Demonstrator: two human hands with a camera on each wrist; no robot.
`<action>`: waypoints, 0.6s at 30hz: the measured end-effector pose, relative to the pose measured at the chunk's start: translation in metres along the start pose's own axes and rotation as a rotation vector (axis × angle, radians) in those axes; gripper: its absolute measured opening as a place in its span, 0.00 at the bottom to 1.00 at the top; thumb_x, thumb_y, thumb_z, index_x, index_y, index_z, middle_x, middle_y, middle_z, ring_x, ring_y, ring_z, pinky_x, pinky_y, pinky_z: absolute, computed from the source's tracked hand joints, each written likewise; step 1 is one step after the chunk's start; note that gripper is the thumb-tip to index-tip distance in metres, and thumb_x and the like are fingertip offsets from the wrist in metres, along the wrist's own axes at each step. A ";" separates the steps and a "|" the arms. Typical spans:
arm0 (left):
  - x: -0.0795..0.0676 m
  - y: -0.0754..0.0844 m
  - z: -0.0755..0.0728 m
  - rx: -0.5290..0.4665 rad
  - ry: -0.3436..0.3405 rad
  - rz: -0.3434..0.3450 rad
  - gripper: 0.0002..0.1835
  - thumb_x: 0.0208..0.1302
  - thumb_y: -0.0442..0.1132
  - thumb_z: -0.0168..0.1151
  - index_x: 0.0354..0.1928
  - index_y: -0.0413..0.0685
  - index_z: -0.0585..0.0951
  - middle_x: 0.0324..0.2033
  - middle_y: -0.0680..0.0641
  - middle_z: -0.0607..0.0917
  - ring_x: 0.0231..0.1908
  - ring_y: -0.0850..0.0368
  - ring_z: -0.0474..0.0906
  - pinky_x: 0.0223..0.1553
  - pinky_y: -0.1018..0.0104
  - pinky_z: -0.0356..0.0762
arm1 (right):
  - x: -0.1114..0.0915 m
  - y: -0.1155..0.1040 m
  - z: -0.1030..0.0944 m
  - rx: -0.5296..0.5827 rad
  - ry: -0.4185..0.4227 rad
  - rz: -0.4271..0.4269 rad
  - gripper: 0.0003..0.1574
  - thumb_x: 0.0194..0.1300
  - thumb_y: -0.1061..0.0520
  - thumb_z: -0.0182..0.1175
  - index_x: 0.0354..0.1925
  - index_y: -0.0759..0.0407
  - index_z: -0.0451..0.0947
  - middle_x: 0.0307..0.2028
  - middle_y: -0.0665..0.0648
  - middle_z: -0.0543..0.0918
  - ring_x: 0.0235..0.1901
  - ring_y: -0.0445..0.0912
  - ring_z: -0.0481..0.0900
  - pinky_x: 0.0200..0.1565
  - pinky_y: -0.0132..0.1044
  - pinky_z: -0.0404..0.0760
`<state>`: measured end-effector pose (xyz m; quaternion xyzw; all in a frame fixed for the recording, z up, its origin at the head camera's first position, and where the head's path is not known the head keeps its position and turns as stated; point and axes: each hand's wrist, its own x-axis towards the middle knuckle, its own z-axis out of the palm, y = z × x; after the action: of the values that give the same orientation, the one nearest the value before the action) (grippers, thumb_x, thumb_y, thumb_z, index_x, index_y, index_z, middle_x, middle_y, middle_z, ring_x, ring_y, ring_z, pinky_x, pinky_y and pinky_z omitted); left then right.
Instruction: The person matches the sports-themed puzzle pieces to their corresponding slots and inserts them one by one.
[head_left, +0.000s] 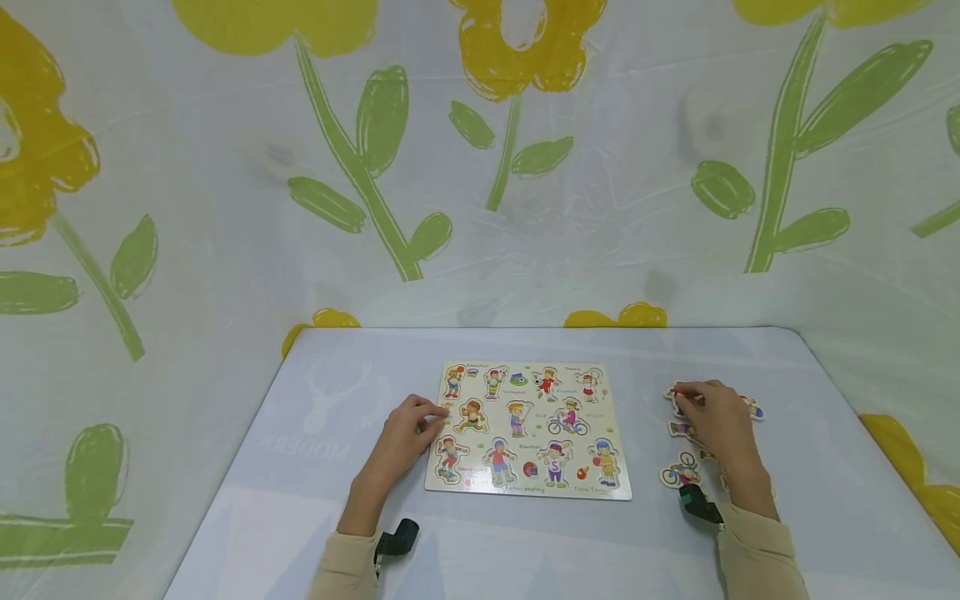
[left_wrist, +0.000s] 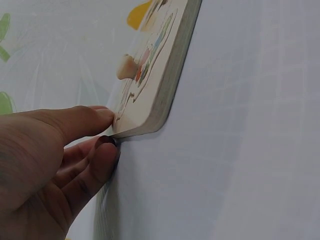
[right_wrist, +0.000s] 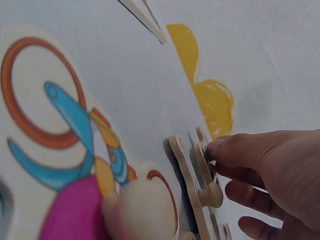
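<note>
A wooden peg puzzle board (head_left: 495,427) with printed sports figures lies mid-table. My left hand (head_left: 409,433) is at its left edge. In the left wrist view, thumb and fingers pinch the edge of the board (left_wrist: 150,107) by a corner; a wooden knob (left_wrist: 127,67) stands up from its face. To the right of the board, my right hand (head_left: 716,421) reaches over loose puzzle pieces. Its thumb and fingertips pinch a puzzle piece (head_left: 672,395) at the far end of the group. Closer in lies a bicycle piece (head_left: 681,472), large in the right wrist view. My right hand partly hides several pieces.
Another loose piece (head_left: 752,407) shows beyond my right hand. The table (head_left: 525,550) has a pale cover. Flower-printed fabric (head_left: 600,250) hangs behind it and at both sides. A dark wrist camera (head_left: 700,504) sits on the right forearm, another (head_left: 397,537) on the left.
</note>
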<state>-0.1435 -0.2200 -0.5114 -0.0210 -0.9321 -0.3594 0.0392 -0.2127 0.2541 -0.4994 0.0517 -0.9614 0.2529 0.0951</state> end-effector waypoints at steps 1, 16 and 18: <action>0.000 0.000 0.000 -0.001 -0.001 -0.002 0.09 0.61 0.35 0.68 0.43 0.51 0.87 0.40 0.50 0.79 0.31 0.62 0.70 0.29 0.74 0.69 | 0.000 -0.001 0.000 0.002 -0.003 0.000 0.14 0.65 0.59 0.62 0.47 0.64 0.84 0.41 0.68 0.83 0.42 0.62 0.80 0.41 0.56 0.75; 0.000 -0.001 0.001 0.017 0.008 0.019 0.09 0.61 0.35 0.67 0.44 0.51 0.87 0.40 0.49 0.79 0.32 0.62 0.70 0.32 0.73 0.70 | 0.003 -0.035 0.008 -0.026 -0.085 -0.008 0.14 0.65 0.55 0.64 0.47 0.59 0.84 0.44 0.64 0.84 0.44 0.59 0.81 0.44 0.54 0.79; 0.000 -0.001 0.000 0.013 0.007 0.010 0.09 0.61 0.35 0.67 0.43 0.51 0.87 0.40 0.49 0.79 0.31 0.62 0.70 0.32 0.73 0.70 | 0.004 -0.040 0.009 -0.030 -0.093 -0.034 0.13 0.65 0.55 0.64 0.46 0.59 0.85 0.43 0.64 0.84 0.42 0.58 0.82 0.43 0.53 0.79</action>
<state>-0.1433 -0.2202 -0.5119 -0.0240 -0.9341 -0.3534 0.0443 -0.2122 0.2148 -0.4874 0.0783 -0.9674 0.2343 0.0555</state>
